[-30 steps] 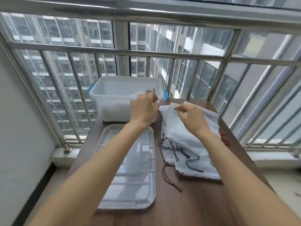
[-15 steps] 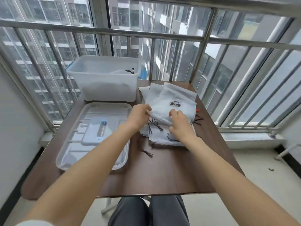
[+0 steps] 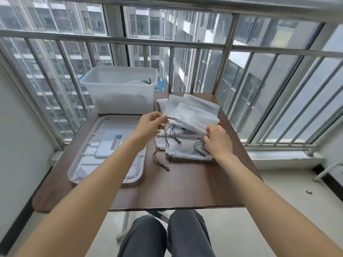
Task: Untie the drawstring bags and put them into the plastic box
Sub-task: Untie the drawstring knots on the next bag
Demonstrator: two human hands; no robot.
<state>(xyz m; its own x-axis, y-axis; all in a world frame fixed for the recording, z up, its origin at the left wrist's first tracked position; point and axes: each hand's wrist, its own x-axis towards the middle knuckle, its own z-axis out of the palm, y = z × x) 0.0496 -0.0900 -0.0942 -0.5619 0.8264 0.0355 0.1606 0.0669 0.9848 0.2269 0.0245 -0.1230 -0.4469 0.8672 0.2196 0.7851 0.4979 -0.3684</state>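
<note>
just two hands, left hand (image 3: 150,123) and right hand (image 3: 217,140), fingers pinching one drawstring bag (image 3: 193,119); one plastic box (image 3: 118,89)

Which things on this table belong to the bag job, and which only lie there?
Belonging to the job:
top drawstring bag, held by left hand and right hand
pile of bags
plastic box

Only lying there:
box lid
loose brown cord

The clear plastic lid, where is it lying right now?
In the head view the clear plastic lid lies flat on the left half of the brown table, in front of the translucent plastic box and left of the white drawstring bags.
</note>
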